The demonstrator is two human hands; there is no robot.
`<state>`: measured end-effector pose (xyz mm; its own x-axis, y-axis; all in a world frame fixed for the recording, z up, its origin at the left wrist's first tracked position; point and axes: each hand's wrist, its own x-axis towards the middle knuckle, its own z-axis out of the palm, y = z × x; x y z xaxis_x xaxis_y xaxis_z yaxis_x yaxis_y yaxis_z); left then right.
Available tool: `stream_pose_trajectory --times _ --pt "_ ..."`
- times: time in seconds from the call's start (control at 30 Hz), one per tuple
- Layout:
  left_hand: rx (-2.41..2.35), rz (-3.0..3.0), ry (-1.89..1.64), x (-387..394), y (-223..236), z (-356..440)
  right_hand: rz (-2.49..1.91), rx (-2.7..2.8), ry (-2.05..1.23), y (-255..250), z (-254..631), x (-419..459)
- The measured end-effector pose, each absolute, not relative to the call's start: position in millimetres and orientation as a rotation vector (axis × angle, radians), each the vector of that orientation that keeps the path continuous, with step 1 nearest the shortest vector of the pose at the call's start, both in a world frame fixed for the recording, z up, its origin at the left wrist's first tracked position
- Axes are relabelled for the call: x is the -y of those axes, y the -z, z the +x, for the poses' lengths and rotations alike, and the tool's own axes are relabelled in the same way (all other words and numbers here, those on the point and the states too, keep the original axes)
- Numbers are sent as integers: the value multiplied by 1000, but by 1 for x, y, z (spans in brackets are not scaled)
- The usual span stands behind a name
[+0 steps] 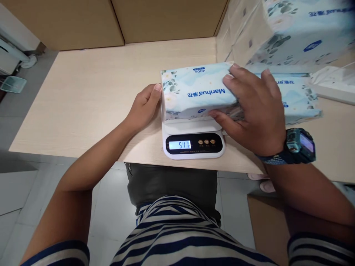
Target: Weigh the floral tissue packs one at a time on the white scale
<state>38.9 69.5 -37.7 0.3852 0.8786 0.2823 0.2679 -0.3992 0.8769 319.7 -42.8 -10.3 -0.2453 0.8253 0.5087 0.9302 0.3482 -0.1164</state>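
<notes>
A pack of tissues with a pale blue floral wrapper lies on top of a white digital kitchen scale. The scale's lit display appears to read 5.47. At the pack's left end is my left hand, its thumb against the wrapper edge and its fingers curled, partly hidden. My right hand grips the right end, with fingers over the top and the thumb along the near side. Behind that hand, a second tissue pack lies on the table, partly covered.
The pale wooden table has its near edge just in front of my body. A large wrapped bundle of tissue packs stands at the back right. Brown panels rise along the back. White crumpled plastic sits at the right. Below is a cardboard box.
</notes>
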Motion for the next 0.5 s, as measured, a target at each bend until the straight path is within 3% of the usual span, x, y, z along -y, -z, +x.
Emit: stream_pose_trajectory --times 0.5 --pt "-1035 1752 -1125 -80 43 35 -1452 2057 363 18 323 44"
